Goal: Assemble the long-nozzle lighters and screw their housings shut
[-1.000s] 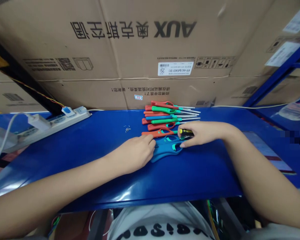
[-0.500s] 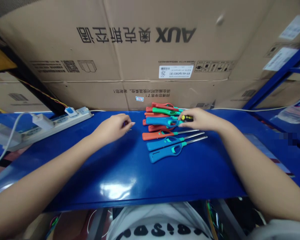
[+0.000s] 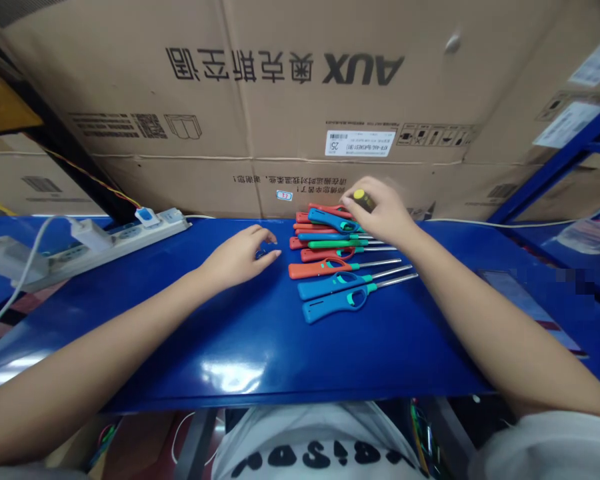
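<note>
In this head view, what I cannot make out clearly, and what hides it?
Small dark object beside the left hand: too small, fingers partly cover it.
Yellow-and-black tool handle in the right hand: fingers hide the rest, and it is blurred.
Stacked red and green plastic lighters: upper ones hide the lower ones.
White label on the brown cardboard carton: print too small to read.

Stacked cardboard cartons printed with AUX lettering and a white barcode label form a wall behind a glossy blue bench top. Blue steel shelving rises at the right, a black upright stands left, and light glares off the bench.
</note>
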`<state>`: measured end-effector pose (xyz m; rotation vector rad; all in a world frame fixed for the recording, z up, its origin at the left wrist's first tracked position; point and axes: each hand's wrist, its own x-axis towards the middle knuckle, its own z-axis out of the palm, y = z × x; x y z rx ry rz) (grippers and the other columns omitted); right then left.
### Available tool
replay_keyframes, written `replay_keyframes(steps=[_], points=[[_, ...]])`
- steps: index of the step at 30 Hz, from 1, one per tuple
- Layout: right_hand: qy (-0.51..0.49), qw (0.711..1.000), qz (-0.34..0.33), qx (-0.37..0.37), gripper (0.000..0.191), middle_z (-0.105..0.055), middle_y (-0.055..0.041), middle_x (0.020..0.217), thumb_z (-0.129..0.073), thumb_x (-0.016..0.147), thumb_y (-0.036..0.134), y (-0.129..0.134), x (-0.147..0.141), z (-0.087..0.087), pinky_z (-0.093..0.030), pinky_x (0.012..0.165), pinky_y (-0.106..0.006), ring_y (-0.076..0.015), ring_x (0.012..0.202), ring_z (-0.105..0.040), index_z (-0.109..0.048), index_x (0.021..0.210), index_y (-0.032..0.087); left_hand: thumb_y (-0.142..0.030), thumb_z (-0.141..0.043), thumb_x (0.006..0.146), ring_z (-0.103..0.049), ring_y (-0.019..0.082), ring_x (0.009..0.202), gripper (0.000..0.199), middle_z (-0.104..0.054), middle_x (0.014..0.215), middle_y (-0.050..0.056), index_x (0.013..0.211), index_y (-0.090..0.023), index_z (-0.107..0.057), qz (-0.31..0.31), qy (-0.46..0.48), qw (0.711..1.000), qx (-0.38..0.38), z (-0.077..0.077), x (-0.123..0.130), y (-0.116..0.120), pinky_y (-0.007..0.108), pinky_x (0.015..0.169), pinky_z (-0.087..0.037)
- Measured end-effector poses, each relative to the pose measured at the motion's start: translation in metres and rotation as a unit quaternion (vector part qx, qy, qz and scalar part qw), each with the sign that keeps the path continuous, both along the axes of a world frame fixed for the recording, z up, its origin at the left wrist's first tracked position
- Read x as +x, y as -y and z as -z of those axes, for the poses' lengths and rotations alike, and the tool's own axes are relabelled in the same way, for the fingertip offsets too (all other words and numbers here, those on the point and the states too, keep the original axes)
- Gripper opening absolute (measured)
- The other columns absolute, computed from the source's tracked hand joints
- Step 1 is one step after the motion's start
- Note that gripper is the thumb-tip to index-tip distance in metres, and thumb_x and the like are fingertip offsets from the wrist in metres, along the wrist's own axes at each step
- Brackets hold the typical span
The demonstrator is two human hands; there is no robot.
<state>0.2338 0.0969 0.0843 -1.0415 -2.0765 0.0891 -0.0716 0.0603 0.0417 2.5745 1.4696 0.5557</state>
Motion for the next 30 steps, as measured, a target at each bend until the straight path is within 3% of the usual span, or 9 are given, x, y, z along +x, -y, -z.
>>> replay_keyframes(steps=[4, 8, 12, 16, 19, 22, 26, 30], points=[[-0.012, 0.994, -0.104, 0.024, 0.019, -0.068, -0.0061, 0.098, -0.060, 0.095, 0.039, 0.028, -0.030, -0.022, -0.050, 0.086, -0.035, -0.0200, 0.091, -0.063, -0.066, 0.086, 0.022, -0.035, -0.054, 0.096, -0.064, 0.030, 0.110, 0.030, -0.068, 0.116, 0.015, 0.113, -0.015, -0.069, 0.091, 0.000, 0.995, -0.040, 0.009, 0.023, 0.007, 0.045, 0.099, -0.051], [0.019, 0.994, -0.107, -0.026, 0.022, -0.071, -0.0030, 0.091, -0.058, 0.097, 0.042, 0.046, -0.048, -0.034, -0.048, 0.074, -0.032, -0.0177, 0.078, -0.061, -0.067, 0.097, 0.023, -0.031, -0.055, 0.098, -0.068, 0.025, 0.101, 0.025, -0.070, 0.108, 0.013, 0.105, -0.016, -0.073, 0.100, 0.019, 0.993, -0.059, 0.020, 0.034, 0.005, 0.040, 0.094, -0.054], [0.021, 0.994, -0.105, -0.020, 0.022, -0.071, -0.0021, 0.088, -0.056, 0.099, 0.041, 0.053, -0.055, -0.039, -0.046, 0.072, -0.031, -0.0161, 0.074, -0.060, -0.066, 0.100, 0.021, -0.037, -0.062, 0.095, -0.069, 0.024, 0.092, 0.028, -0.069, 0.107, 0.012, 0.109, -0.016, -0.073, 0.095, 0.039, 0.992, -0.070, 0.023, 0.037, 0.009, 0.037, 0.084, -0.056], [0.005, 0.993, -0.117, -0.016, 0.022, -0.069, -0.0008, 0.083, -0.058, 0.098, 0.041, 0.052, -0.060, -0.039, -0.045, 0.070, -0.030, -0.0143, 0.069, -0.058, -0.067, 0.097, 0.021, -0.029, -0.068, 0.090, -0.069, 0.024, 0.095, 0.020, -0.070, 0.107, 0.011, 0.104, -0.015, -0.070, 0.098, 0.056, 0.991, -0.079, 0.024, 0.041, 0.019, 0.036, 0.083, -0.056], [-0.009, 0.991, -0.131, -0.025, 0.022, -0.070, -0.0008, 0.081, -0.061, 0.096, 0.041, 0.049, -0.062, -0.034, -0.045, 0.067, -0.028, -0.0136, 0.068, -0.059, -0.068, 0.094, 0.020, -0.017, -0.069, 0.086, -0.070, 0.022, 0.083, 0.016, -0.073, 0.096, 0.008, 0.101, -0.014, -0.067, 0.092, 0.068, 0.990, -0.084, 0.025, 0.046, 0.026, 0.033, 0.075, -0.057], [0.008, 0.989, -0.142, -0.033, 0.022, -0.070, -0.0020, 0.081, -0.061, 0.095, 0.039, 0.049, -0.062, -0.029, -0.045, 0.067, -0.027, -0.0146, 0.073, -0.062, -0.068, 0.090, 0.019, -0.008, -0.063, 0.086, -0.071, 0.023, 0.092, 0.023, -0.075, 0.103, 0.009, 0.108, -0.014, -0.067, 0.100, 0.077, 0.989, -0.076, 0.025, 0.051, 0.035, 0.035, 0.084, -0.057], [0.016, 0.990, -0.131, -0.050, 0.023, -0.068, -0.0009, 0.078, -0.060, 0.096, 0.042, 0.052, -0.058, -0.026, -0.043, 0.062, -0.026, -0.0141, 0.068, -0.059, -0.067, 0.093, 0.020, -0.015, -0.062, 0.091, -0.068, 0.029, 0.116, 0.037, -0.071, 0.125, 0.015, 0.128, -0.014, -0.065, 0.136, 0.072, 0.986, -0.058, 0.023, 0.051, 0.047, 0.045, 0.101, -0.053], [-0.004, 0.991, -0.127, -0.050, 0.021, -0.068, 0.0005, 0.083, -0.059, 0.098, 0.039, 0.057, -0.058, -0.021, -0.045, 0.064, -0.026, -0.0127, 0.066, -0.058, -0.062, 0.107, 0.021, -0.027, -0.064, 0.093, -0.070, 0.027, 0.112, 0.037, -0.073, 0.125, 0.013, 0.128, -0.015, -0.067, 0.136, 0.110, 0.981, -0.077, 0.025, 0.044, 0.049, 0.043, 0.099, -0.056]])
